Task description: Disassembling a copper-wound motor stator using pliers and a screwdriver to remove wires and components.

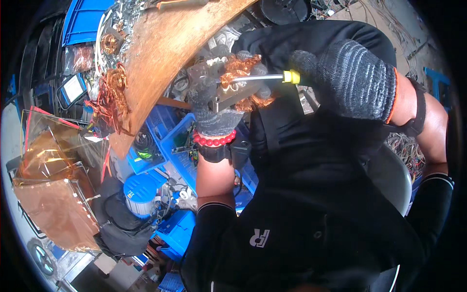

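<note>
My left hand (pixel 210 107), in a grey knitted glove, is closed around a grey metal motor core (pixel 237 97). Loose copper windings (pixel 240 67) bulge from the core above and below. My right hand (pixel 357 80), gloved the same way with an orange cuff edge, grips a screwdriver (pixel 260 77). The front of its yellow handle shows beyond the fingers, and the rest is hidden in the glove. The straight shaft points left across the core, its tip against or among the copper wire; exactly where it ends I cannot tell.
A curved wooden tabletop (pixel 163 44) lies at the upper left, with reddish copper wire bundles (pixel 115 95) at its edge. Below stand blue crates (pixel 175 141) and a blue-lidded tub (pixel 141 194). A black reel (pixel 284 9) is at the top; tangled cables (pixel 406 153) lie right.
</note>
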{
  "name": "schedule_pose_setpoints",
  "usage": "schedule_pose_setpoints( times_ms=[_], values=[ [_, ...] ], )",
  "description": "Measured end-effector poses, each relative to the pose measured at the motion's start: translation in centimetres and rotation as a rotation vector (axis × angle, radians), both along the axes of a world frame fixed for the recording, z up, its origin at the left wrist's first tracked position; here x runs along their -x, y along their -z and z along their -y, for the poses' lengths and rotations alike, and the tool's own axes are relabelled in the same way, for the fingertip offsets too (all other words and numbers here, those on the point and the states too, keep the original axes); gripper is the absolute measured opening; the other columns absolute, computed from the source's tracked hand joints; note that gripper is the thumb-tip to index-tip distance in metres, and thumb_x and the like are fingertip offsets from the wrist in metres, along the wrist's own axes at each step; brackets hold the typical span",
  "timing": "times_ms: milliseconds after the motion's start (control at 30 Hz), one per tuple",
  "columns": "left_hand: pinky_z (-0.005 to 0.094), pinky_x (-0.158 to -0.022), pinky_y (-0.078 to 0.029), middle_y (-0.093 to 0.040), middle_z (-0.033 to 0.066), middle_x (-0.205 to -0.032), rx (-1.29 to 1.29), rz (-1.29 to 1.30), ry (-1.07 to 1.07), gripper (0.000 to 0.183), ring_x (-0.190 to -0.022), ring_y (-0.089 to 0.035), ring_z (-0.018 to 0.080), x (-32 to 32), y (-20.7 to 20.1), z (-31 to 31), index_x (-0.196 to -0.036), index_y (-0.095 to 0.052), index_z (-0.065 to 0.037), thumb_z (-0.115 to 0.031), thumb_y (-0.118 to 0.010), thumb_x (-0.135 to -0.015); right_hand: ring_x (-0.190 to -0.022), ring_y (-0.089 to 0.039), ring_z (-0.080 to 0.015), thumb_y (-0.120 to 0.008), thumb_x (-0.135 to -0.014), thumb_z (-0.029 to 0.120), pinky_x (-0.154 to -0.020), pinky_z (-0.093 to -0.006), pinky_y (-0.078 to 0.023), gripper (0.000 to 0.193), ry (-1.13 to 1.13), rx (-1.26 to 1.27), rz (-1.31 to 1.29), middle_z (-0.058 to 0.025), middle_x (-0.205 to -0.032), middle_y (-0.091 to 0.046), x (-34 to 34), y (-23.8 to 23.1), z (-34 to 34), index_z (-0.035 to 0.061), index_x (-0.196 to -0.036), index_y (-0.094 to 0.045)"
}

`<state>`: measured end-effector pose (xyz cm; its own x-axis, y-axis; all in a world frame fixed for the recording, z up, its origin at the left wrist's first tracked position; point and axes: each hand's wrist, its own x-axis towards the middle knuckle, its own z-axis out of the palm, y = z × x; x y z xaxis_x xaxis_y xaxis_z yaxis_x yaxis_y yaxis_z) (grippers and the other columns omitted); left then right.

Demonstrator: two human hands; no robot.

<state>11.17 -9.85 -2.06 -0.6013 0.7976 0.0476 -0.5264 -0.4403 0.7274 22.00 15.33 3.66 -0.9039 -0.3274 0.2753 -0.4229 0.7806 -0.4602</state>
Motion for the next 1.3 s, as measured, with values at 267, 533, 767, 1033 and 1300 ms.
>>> schedule_pose_setpoints(
  times_ms=[267, 533, 767, 1033, 1300],
  values=[
    [0.045, -0.103, -0.049, -0.069, 0.0067, -0.126, 0.368, -0.485, -0.269, 0.051, -0.113, -0.067, 0.0242, 0.1, -0.6, -0.3, -0.129, -0.063, -0.009, -0.036, -0.076, -0.088, -0.106, -0.069, -0.0376, -0.075, -0.076, 0.008, -0.09, -0.043, -0.056, 0.051, -0.086, 0.108, -0.027, -0.02, -0.116, -0.071, -0.5, -1.0, -1.0, 0.0009, -0.126, -0.064],
    [0.0452, -0.097, -0.058, -0.062, 0.0148, -0.136, 0.785, -1.155, -0.472, 0.064, -0.114, -0.068, 0.0308, 2.8, -0.6, 1.6, -0.138, -0.052, -0.002, -0.012, -0.082, -0.083, -0.075, -0.071, -0.0369, -0.075, -0.081, 0.012, -0.068, -0.0434, -0.057, 0.06, 0.103, 0.203, 0.301, -0.0191, -0.085, -0.071, -4.2, -0.1, -0.9, 0.0048, -0.138, -0.056],
    [0.0471, -0.097, -0.057, -0.064, 0.0174, -0.126, 0.073, -0.023, -0.383, 0.054, -0.112, -0.067, 0.0338, 2.1, -0.9, 0.3, -0.136, -0.051, 0.002, -0.03, -0.066, -0.096, -0.073, -0.069, -0.037, -0.077, -0.083, 0.018, -0.065, -0.0427, -0.055, 0.049, 0.094, 0.194, 0.153, -0.0177, -0.086, -0.071, -4.1, -0.9, -0.6, 0.005, -0.129, -0.063],
    [0.0601, -0.096, -0.056, -0.055, 0.022, -0.139, -0.116, 0.091, -0.128, 0.046, -0.119, -0.063, 0.0422, 2.0, -1.1, 0.4, -0.14, -0.05, -0.006, -0.036, -0.054, -0.104, -0.068, -0.068, -0.0376, -0.076, -0.085, 0.024, -0.062, -0.0451, -0.053, 0.046, 0.155, 0.136, 0.278, -0.0175, -0.075, -0.068, -4.0, -1.9, -0.2, 0.0067, -0.127, -0.065],
    [0.0517, -0.087, -0.062, -0.061, 0.0189, -0.124, 0.265, -0.29, -0.425, 0.055, -0.111, -0.067, 0.036, 1.1, -0.5, -0.4, -0.135, -0.052, -0.006, -0.046, -0.062, -0.099, -0.074, -0.069, -0.0404, -0.077, -0.088, 0.028, -0.067, -0.0459, -0.054, 0.046, 0.169, 0.26, 0.277, -0.0226, -0.081, -0.069, -4.3, -0.2, 1.0, 0.0005, -0.123, -0.066]
  ],
)
